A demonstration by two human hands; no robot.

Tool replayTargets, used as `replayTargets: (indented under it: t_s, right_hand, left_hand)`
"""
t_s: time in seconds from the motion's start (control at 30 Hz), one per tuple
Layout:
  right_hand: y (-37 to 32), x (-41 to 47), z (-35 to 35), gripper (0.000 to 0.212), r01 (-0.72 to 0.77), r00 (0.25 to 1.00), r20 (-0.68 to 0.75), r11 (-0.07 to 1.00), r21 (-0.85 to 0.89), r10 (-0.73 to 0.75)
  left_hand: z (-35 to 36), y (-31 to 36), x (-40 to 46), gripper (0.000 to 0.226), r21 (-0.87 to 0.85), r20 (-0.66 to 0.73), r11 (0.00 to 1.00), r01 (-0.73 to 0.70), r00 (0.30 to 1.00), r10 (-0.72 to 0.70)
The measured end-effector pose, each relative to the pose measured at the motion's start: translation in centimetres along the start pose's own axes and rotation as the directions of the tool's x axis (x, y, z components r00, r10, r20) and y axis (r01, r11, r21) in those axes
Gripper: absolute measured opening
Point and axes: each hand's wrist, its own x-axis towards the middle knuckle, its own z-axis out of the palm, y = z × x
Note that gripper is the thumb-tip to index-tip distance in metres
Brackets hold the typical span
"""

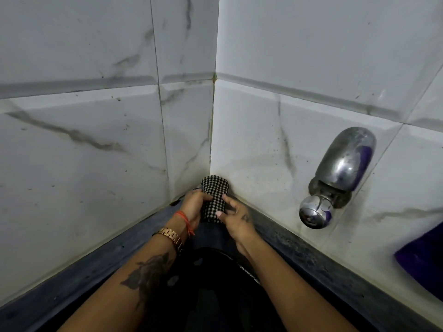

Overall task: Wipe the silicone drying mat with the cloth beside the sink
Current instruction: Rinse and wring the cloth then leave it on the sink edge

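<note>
Checked black-and-white cloth (214, 200) sits between our hands in the tiled corner: left hand (191, 207) and right hand (236, 220) both pinch its edges, likely folding it for wiping. We cannot make out the mat.

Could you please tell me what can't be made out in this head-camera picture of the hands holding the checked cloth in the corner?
- Silicone drying mat: not identifiable; the dark area under the forearms is shadowed.
- Checked cloth: its lower part is covered by the left hand and right hand.
- Purple thing: cut off by the right edge.
- Sink: not visible below the tap.
</note>
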Motion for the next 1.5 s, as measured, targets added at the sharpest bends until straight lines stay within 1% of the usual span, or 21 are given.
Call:
replayTargets:
  t_s: [0.1, 0.2, 0.27, 0.33, 0.4, 0.47, 0.5, 0.57, 0.67, 0.77, 0.9, 1.07, 1.23, 1.3, 1.4, 1.5]
  right_hand:
    - [0.0, 1.8, 0.6, 0.056, 0.018, 1.0, -0.021, 0.999, -0.045, -0.019]
    - [0.2, 2.7, 1.3, 0.054, 0.046, 0.999, -0.014, 0.993, -0.109, -0.048]
    - [0.6, 3.0, 1.7, 0.053, 0.066, 0.997, -0.017, 0.981, -0.184, -0.071]
    - [0.7, 3.1, 2.0, 0.052, 0.056, 0.998, -0.008, 0.969, -0.241, -0.06]
    - [0.7, 3.1, 2.2, 0.05, 0.053, 0.998, 0.035, 0.954, -0.295, -0.045]
    - [0.6, 2.9, 2.4, 0.054, 0.057, 0.996, 0.084, 0.914, -0.402, -0.025]
    - [0.4, 2.7, 2.4, 0.057, 0.052, 0.995, 0.101, 0.897, -0.44, -0.008]
    - [-0.2, 2.1, 2.4, 0.062, 0.025, 0.992, 0.122, 0.888, -0.459, 0.036]
    - [-1.2, 0.6, 2.3, 0.061, 0.035, 0.997, 0.074, 0.895, -0.444, -0.002]
    - [-2.3, -1.9, 1.9, 0.058, 0.048, 0.999, 0.034, 0.95, -0.308, -0.04]
    - [-3.8, -6.5, 0.4, 0.053, 0.043, 0.999, -0.008, 0.991, -0.127, -0.044]
    - [-5.6, -14.5, -2.1, 0.046, 0.022, 0.997, -0.07, 1.0, 0.017, -0.021]
    - [-6.7, -24.0, -4.3, 0.042, 0.003, 0.993, -0.117, 0.99, 0.141, 0.014]
    - [-7.0, -27.8, -5.1, 0.04, 0.001, 0.993, -0.118, 0.982, 0.189, 0.021]
    - [-6.6, -33.1, -6.4, 0.04, 0.015, 0.991, -0.136, 0.979, 0.201, 0.013]
    - [-5.8, -37.9, -7.9, 0.038, 0.027, 0.986, -0.166, 0.978, 0.205, 0.008]
  left_hand:
    - [-0.5, 0.0, 2.3, 0.04, 0.058, -0.03, 0.998, 0.001, 1.0, 0.001]
    - [-1.3, -0.1, 4.1, 0.04, 0.206, -0.093, 0.979, 0.003, 0.996, 0.016]
    - [-1.7, -0.3, 4.7, 0.04, 0.318, -0.104, 0.948, -0.011, 0.994, 0.046]
    - [-1.8, -0.6, 4.6, 0.041, 0.493, -0.105, 0.869, -0.044, 0.988, 0.11]
    - [-2.0, -1.0, 4.2, 0.044, 0.658, -0.097, 0.749, -0.078, 0.978, 0.187]
    - [-2.1, -1.3, 3.7, 0.046, 0.743, -0.089, 0.663, -0.096, 0.967, 0.24]
    - [-2.0, -1.3, 3.4, 0.046, 0.762, -0.084, 0.639, -0.105, 0.963, 0.258]
    - [-1.8, -1.0, 2.6, 0.046, 0.756, -0.086, 0.644, -0.118, 0.957, 0.276]
    - [-1.6, -0.4, 0.9, 0.049, 0.708, -0.137, 0.695, -0.124, 0.942, 0.308]
    - [-1.4, -0.3, -1.6, 0.047, 0.666, -0.172, 0.733, -0.142, 0.926, 0.336]
    - [-0.7, -0.3, -6.2, 0.042, 0.563, -0.164, 0.803, -0.195, 0.926, 0.339]
    - [0.6, -1.0, -14.0, 0.037, 0.458, -0.123, 0.864, -0.211, 0.947, 0.296]
    - [2.3, -1.9, -23.3, 0.031, 0.316, -0.078, 0.935, -0.163, 0.977, 0.197]
    - [2.9, -2.1, -26.7, 0.028, 0.265, -0.064, 0.952, -0.156, 0.982, 0.179]
    - [3.8, -2.7, -31.5, 0.027, 0.217, -0.022, 0.966, -0.14, 0.989, 0.148]
    - [4.3, -3.9, -35.9, 0.029, 0.213, 0.026, 0.968, -0.135, 0.991, 0.133]
